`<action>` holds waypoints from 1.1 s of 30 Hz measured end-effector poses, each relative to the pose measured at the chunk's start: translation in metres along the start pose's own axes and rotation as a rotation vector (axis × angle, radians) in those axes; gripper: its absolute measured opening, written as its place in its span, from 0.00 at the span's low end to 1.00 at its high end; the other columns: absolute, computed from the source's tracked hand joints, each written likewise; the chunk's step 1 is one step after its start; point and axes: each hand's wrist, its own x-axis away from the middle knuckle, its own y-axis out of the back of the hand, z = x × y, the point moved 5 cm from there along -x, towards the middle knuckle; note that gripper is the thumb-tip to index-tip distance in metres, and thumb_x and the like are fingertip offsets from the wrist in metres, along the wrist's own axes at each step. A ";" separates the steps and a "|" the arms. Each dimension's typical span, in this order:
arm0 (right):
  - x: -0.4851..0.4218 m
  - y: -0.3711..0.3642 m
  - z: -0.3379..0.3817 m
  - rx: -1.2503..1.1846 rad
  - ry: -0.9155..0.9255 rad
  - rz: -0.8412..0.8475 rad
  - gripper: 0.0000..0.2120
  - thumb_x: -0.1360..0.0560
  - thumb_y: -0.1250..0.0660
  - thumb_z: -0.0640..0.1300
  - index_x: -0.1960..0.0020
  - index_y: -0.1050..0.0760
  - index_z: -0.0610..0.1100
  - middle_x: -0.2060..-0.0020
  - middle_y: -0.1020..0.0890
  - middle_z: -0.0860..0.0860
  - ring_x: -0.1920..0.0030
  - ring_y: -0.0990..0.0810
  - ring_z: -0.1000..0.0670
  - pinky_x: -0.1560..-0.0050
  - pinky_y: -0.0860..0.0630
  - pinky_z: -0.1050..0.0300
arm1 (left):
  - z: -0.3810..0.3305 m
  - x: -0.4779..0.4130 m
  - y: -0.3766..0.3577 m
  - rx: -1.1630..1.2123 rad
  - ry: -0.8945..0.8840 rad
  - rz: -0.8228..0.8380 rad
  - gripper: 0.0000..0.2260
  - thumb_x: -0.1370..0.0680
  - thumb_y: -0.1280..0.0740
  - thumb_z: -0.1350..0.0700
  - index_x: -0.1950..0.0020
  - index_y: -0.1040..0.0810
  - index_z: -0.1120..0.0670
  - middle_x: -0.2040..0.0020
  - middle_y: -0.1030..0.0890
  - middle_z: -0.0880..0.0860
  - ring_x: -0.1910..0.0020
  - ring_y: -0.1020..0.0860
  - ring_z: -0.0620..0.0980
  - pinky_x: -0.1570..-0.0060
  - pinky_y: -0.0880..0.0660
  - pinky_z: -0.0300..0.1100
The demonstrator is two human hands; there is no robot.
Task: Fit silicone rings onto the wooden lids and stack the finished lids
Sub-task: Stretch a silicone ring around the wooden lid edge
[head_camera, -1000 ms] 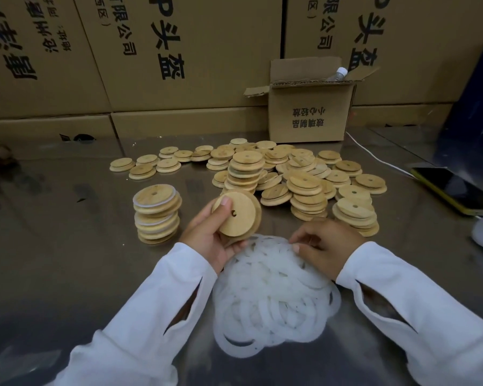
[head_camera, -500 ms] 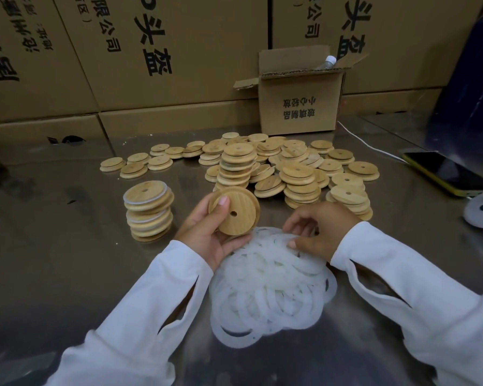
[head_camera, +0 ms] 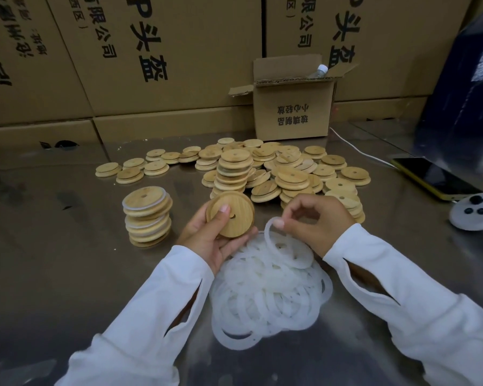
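Steel counter [head_camera: 67, 274]: right hand [head_camera: 315, 221] now pinches one ring [head_camera: 268, 234] lifted clear of the pile [head_camera: 262, 302], left hand [head_camera: 207, 240] grips a lid [head_camera: 237, 204], so fitting comes next.

A: Surface on my feed?
B: I've got a shiny metal tabletop [head_camera: 67, 274]. Heap of white silicone rings [head_camera: 268, 296] by the near edge, middle.
A: Lids?
B: Stack of ringed lids [head_camera: 147, 218] left of centre. Loose wooden lids [head_camera: 290, 165], flat and in short stacks, spread toward the far edge.
A: Rest?
B: Small open carton [head_camera: 293, 112] at the far edge. White cable [head_camera: 357, 150] running toward a yellow-cased phone [head_camera: 432, 176] at the right edge, white round gadget [head_camera: 476, 211] just beside it.
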 end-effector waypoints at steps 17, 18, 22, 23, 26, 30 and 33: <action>0.010 -0.014 0.013 -0.332 -0.003 -0.155 0.06 0.32 0.29 0.41 0.66 0.24 0.45 0.77 0.24 0.50 0.73 0.26 0.52 0.68 0.28 0.61 | 0.010 0.011 -0.023 -0.360 -0.038 0.140 0.19 0.35 0.31 0.52 0.46 0.21 0.56 0.48 0.18 0.60 0.49 0.19 0.57 0.51 0.20 0.49; 0.010 -0.013 0.013 -0.332 -0.008 -0.156 0.06 0.32 0.29 0.41 0.66 0.24 0.45 0.76 0.24 0.49 0.72 0.26 0.52 0.68 0.28 0.61 | 0.010 0.011 -0.024 -0.383 -0.051 0.145 0.19 0.36 0.31 0.53 0.46 0.22 0.56 0.48 0.18 0.60 0.50 0.19 0.57 0.51 0.20 0.48; 0.010 -0.012 0.011 -0.338 -0.038 -0.172 0.06 0.31 0.29 0.41 0.66 0.24 0.45 0.75 0.24 0.46 0.71 0.26 0.49 0.65 0.28 0.57 | 0.011 0.011 -0.025 -0.403 -0.076 0.147 0.17 0.35 0.33 0.54 0.47 0.23 0.56 0.50 0.18 0.58 0.52 0.19 0.55 0.53 0.20 0.45; 0.010 -0.012 0.011 -0.331 -0.041 -0.177 0.06 0.31 0.29 0.41 0.66 0.24 0.45 0.75 0.24 0.46 0.71 0.26 0.49 0.65 0.28 0.57 | 0.011 0.011 -0.026 -0.403 -0.079 0.150 0.16 0.34 0.33 0.55 0.47 0.23 0.56 0.51 0.18 0.58 0.53 0.19 0.54 0.54 0.20 0.44; 0.010 -0.012 0.009 -0.328 -0.063 -0.186 0.07 0.31 0.29 0.42 0.66 0.24 0.45 0.75 0.23 0.46 0.70 0.26 0.49 0.64 0.28 0.57 | 0.010 0.012 -0.027 -0.405 -0.083 0.157 0.10 0.29 0.35 0.59 0.48 0.23 0.56 0.53 0.18 0.56 0.55 0.18 0.52 0.56 0.20 0.42; 0.009 -0.011 0.006 -0.325 -0.103 -0.199 0.08 0.31 0.29 0.42 0.67 0.25 0.46 0.76 0.23 0.49 0.71 0.26 0.50 0.66 0.27 0.59 | 0.009 0.013 -0.029 -0.408 -0.086 0.163 0.07 0.25 0.37 0.61 0.49 0.23 0.56 0.54 0.18 0.56 0.57 0.18 0.51 0.59 0.20 0.39; 0.010 -0.010 0.007 -0.307 -0.095 -0.199 0.07 0.31 0.29 0.42 0.67 0.25 0.46 0.76 0.23 0.50 0.72 0.25 0.54 0.68 0.28 0.65 | 0.009 0.016 -0.031 -0.439 -0.103 0.179 0.09 0.26 0.38 0.56 0.49 0.22 0.55 0.53 0.18 0.55 0.55 0.18 0.51 0.57 0.20 0.39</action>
